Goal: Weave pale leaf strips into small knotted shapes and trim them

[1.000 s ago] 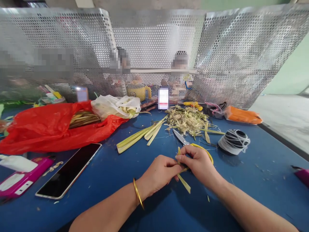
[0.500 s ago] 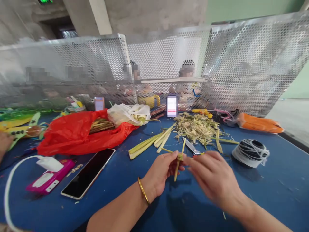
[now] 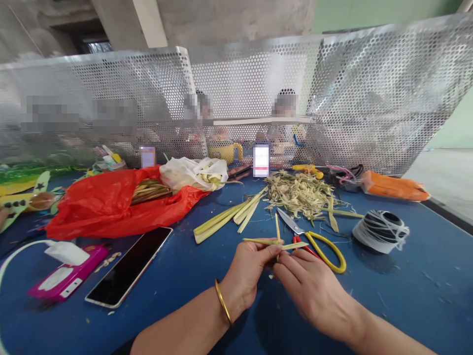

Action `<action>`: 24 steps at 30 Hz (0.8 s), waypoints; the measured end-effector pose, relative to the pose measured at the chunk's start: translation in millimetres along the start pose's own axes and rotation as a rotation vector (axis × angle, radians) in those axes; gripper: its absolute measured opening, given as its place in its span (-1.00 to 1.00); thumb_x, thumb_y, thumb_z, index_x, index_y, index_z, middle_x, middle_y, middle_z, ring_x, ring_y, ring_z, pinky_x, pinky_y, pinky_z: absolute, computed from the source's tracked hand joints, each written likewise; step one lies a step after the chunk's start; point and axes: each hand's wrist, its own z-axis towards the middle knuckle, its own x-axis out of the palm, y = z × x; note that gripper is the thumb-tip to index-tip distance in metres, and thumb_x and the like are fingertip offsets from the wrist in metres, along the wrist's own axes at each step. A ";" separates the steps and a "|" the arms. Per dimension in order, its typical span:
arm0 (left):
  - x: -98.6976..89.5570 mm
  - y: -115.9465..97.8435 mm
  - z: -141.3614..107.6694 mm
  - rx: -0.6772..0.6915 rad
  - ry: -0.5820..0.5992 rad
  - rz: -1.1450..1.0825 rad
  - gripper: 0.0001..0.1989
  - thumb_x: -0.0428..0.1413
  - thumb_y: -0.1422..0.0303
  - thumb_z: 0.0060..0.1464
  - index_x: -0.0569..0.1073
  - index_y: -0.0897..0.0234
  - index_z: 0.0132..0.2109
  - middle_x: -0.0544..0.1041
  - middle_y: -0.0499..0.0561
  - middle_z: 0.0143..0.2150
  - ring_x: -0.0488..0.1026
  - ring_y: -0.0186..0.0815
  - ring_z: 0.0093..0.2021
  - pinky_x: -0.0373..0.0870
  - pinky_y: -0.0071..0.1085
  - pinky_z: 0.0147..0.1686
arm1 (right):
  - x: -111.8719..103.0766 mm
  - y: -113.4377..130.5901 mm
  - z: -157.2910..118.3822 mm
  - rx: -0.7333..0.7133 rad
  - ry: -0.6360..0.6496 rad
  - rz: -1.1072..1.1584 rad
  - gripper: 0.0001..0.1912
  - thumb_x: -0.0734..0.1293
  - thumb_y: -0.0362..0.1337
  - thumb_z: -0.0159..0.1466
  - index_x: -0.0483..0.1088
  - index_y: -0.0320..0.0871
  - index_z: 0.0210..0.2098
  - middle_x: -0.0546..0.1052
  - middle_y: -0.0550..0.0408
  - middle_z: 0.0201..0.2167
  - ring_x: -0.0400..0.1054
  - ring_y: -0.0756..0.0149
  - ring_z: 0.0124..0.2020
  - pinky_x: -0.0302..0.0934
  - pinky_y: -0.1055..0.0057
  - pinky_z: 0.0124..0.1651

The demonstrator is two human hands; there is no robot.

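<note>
Pale green leaf strips (image 3: 278, 228) cross each other between my two hands. My left hand (image 3: 249, 266), with a gold bangle at the wrist, pinches them where they cross. My right hand (image 3: 312, 283) is closed at the same crossing, its fingertips beneath a strip that points right; the exact grip is partly hidden. Scissors (image 3: 327, 249) with yellow and red handles lie just beyond my right hand. Behind them sits a heap of shredded leaf bits (image 3: 299, 192), and longer strips (image 3: 221, 222) rest to its left.
A black phone (image 3: 129, 266) and a magenta power strip (image 3: 68, 276) lie at left, below a red bag (image 3: 96, 202). At right are a spool of white cord (image 3: 380, 230) and an orange packet (image 3: 395, 186). A perforated metal screen (image 3: 254, 79) stands behind.
My right hand has moved left and down to the crossing, uncovering the scissors' handles. The upright strip now leans less, and a strip shows pointing right. The view has shifted slightly.
</note>
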 end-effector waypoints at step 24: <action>-12.7 -11.7 7.2 -0.055 0.009 0.151 -0.65 0.25 0.15 -0.09 0.54 0.38 -0.29 0.54 0.05 -0.42 0.46 -0.38 -0.46 0.33 -0.49 -0.45 | -5.2 -24.8 -2.3 0.452 0.002 0.097 -0.81 0.18 -0.21 0.35 0.38 -0.12 -0.27 0.49 0.05 -0.37 0.37 0.25 -0.30 0.16 0.31 -0.19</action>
